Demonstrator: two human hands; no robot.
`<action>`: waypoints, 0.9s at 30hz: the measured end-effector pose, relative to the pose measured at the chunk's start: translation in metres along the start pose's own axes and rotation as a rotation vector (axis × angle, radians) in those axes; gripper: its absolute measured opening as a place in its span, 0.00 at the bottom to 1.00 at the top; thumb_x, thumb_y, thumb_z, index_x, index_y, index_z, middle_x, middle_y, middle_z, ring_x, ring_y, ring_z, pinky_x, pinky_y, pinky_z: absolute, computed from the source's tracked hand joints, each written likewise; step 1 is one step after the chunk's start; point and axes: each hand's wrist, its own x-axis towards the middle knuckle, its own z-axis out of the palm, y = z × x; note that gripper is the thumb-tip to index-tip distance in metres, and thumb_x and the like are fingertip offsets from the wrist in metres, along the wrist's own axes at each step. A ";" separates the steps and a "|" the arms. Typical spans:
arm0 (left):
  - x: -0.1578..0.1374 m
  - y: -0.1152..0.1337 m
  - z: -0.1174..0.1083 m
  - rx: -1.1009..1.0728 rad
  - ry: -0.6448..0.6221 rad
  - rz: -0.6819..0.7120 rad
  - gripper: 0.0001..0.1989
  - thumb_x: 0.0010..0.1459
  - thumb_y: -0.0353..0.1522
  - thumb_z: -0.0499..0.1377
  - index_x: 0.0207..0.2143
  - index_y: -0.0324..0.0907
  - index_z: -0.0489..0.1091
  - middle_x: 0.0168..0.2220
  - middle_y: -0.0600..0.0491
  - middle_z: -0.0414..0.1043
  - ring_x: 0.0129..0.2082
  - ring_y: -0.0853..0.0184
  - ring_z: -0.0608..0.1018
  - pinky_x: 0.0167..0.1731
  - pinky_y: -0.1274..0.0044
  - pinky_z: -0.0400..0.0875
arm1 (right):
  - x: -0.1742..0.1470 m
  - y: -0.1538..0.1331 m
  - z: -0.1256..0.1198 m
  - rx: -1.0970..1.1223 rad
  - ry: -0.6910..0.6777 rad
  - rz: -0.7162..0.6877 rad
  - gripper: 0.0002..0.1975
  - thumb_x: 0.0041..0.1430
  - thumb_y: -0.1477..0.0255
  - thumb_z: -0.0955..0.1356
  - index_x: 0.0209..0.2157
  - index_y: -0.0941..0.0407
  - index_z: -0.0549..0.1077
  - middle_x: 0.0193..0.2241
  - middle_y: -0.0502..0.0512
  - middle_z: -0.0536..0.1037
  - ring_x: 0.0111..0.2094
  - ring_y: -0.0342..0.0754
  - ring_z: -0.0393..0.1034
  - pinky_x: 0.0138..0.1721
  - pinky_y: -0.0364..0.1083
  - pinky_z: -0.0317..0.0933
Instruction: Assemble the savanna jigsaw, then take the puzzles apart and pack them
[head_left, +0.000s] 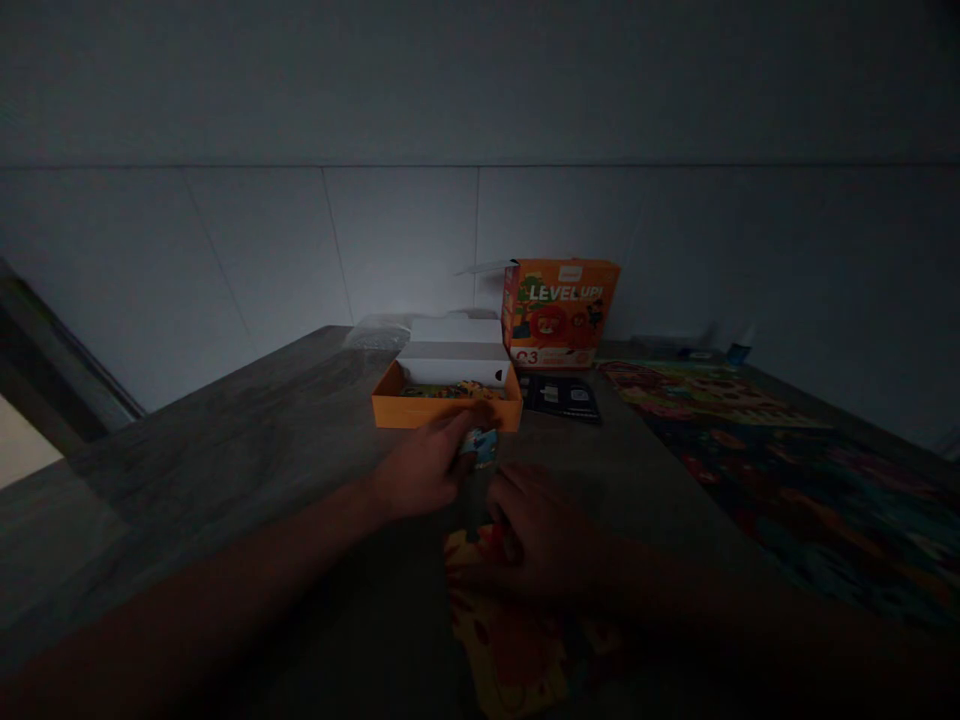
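My left hand [427, 467] reaches out to just before the open orange box [427, 413]. Pinched in its fingers is a puzzle piece [486, 446] with a blue and white print. Closer to me, my right hand [551, 530] is curled over the upper part of a joined section of puzzle [517, 655] in yellow and red. What its fingertips grip, if anything, is hidden in the dark. More loose puzzle pieces [472, 389] lie inside the box, whose white lid stands raised at the back.
An upright orange "LEVEL UP!" box [566, 320] stands by the wall, with a dark printed card [562, 398] before it. Large colourful puzzle pictures [810, 480] spread along the right of the grey table [247, 440]. Clear plastic wrap [375, 331] lies behind the open box.
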 end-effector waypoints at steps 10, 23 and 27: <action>0.000 -0.002 0.001 0.002 -0.001 0.015 0.22 0.58 0.24 0.52 0.56 0.40 0.60 0.51 0.43 0.71 0.50 0.56 0.75 0.49 0.62 0.72 | 0.000 0.005 -0.009 0.204 -0.035 -0.032 0.22 0.52 0.52 0.71 0.26 0.55 0.62 0.24 0.48 0.68 0.26 0.43 0.60 0.26 0.43 0.53; 0.001 0.005 -0.004 -0.062 -0.015 0.026 0.14 0.67 0.30 0.45 0.51 0.39 0.63 0.43 0.45 0.74 0.40 0.61 0.78 0.39 0.69 0.73 | 0.006 0.027 -0.003 0.174 0.170 0.086 0.07 0.57 0.76 0.67 0.29 0.55 0.63 0.27 0.49 0.69 0.29 0.44 0.62 0.32 0.43 0.54; 0.001 0.004 -0.004 -0.073 -0.018 0.019 0.15 0.66 0.37 0.51 0.51 0.40 0.64 0.41 0.47 0.74 0.38 0.61 0.78 0.38 0.70 0.72 | 0.008 0.033 -0.002 0.153 0.210 0.100 0.07 0.58 0.77 0.67 0.29 0.55 0.63 0.28 0.50 0.69 0.31 0.45 0.63 0.34 0.45 0.55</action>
